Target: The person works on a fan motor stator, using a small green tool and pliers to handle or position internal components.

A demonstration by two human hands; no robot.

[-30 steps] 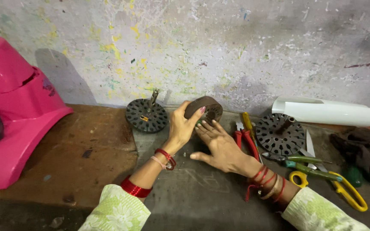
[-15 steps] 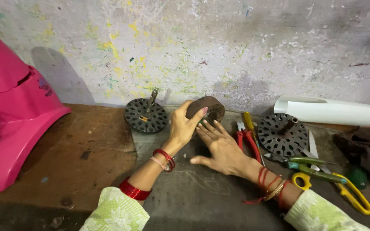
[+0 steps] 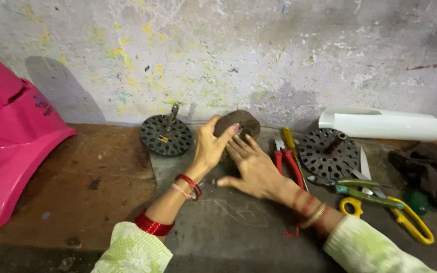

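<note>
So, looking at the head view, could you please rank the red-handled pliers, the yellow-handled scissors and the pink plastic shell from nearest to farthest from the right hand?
From the right hand:
1. Red-handled pliers, just right of its wrist.
2. Yellow-handled scissors, farther right on the bench.
3. Pink plastic shell, far left, beyond the left hand.

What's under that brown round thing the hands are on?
The grey worktop lies below the brown round block. The left hand and right hand cover its lower edge, so whatever sits right beneath it is hidden.
</note>
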